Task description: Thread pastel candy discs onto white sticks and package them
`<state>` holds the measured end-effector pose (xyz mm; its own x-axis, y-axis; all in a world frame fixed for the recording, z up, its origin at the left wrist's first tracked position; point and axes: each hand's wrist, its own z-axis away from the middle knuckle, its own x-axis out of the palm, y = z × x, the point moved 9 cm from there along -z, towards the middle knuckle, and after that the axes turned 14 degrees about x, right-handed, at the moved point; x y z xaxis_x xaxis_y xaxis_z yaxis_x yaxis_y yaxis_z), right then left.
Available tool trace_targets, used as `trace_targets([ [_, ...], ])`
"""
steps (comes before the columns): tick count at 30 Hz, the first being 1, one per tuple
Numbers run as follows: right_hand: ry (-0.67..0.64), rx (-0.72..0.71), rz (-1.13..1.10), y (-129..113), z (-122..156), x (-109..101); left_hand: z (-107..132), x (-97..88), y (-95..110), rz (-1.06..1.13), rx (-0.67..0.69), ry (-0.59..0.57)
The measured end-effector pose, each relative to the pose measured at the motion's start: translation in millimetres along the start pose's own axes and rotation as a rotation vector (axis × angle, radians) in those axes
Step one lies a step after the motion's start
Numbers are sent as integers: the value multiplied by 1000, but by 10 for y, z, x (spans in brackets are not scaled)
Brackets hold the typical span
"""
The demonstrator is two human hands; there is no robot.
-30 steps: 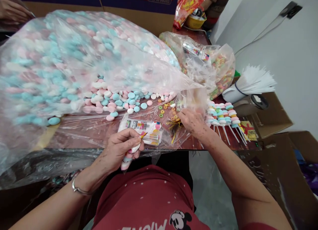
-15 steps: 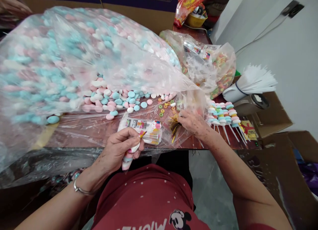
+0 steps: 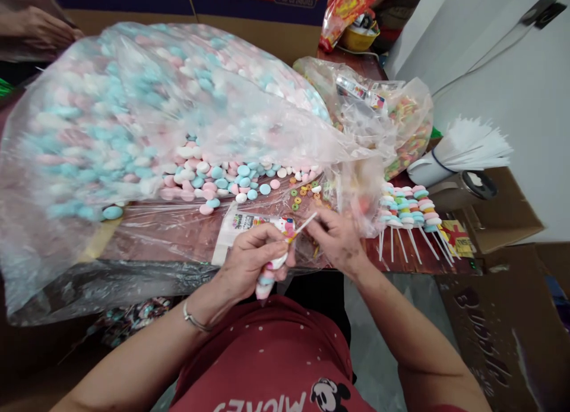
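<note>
right hand comes back to the skewer

the dark red table (image 3: 418, 263) in front of you is nearly buried under a huge clear bag of pastel candy discs (image 3: 133, 115), its open mouth spilling loose pink, blue and white pieces (image 3: 222, 180) beside a scatter of small coloured rings (image 3: 303, 192). a second bag of ring candy (image 3: 401, 133) sits behind, and a row of finished candy skewers (image 3: 407, 207) lies to your right near a bundle of white sticks (image 3: 467, 148).

your left hand (image 3: 253, 260) is closed around a partly loaded candy skewer (image 3: 269, 275), the stacked discs poking out below your fist and the white stick tip (image 3: 307, 222) pointing up and right. a second ago that hand sat lower and further left, and your right hand (image 3: 338, 240) was out among the rings by the bag's edge. now the right hand has drawn back in and its pinched fingertips sit right at the stick tip; what they grip, if anything, is too small to tell.

so the two hands have met over the table edge, in front of the printed packet (image 3: 258, 225), and the skewer has risen to meet the right hand. it looks like the threading step is on.

another person's hand (image 3: 44, 29) rests at the far left.
</note>
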<state>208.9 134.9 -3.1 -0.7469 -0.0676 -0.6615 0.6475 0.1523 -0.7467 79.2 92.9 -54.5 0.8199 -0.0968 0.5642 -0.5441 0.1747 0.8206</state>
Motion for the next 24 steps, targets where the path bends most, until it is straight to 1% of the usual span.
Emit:
trace_targets([
  [1,-24,26,-83,-30,37,82,-22,26,-36,-1,-7,2],
  [3,-32,55,-167,-72,98,184,-60,26,-83,-11,-15,34],
  [6,-23,60,-208,-82,135,222,-83,-29,-111,-46,-30,83],
  [10,-75,-29,-244,-133,143,250,-69,-103,-104,-87,-28,135],
  [13,-65,-122,-181,-200,162,254,-58,-111,-108,-87,-26,144],
  [14,-42,-162,-128,-230,176,246,-58,-109,-108,-87,-23,144],
  [16,55,-289,46,-327,230,206,-64,-119,-106,-100,-19,150],
  [18,162,-483,270,-466,334,185,-83,-152,-105,-131,-32,162],
  [20,213,-693,442,-577,459,203,-117,-171,-123,-149,-83,132],
  [22,190,-857,503,-627,557,219,-139,-143,-189,-170,-205,12],
  [24,105,-947,502,-634,606,236,-119,-97,-268,-223,-347,-164],
])
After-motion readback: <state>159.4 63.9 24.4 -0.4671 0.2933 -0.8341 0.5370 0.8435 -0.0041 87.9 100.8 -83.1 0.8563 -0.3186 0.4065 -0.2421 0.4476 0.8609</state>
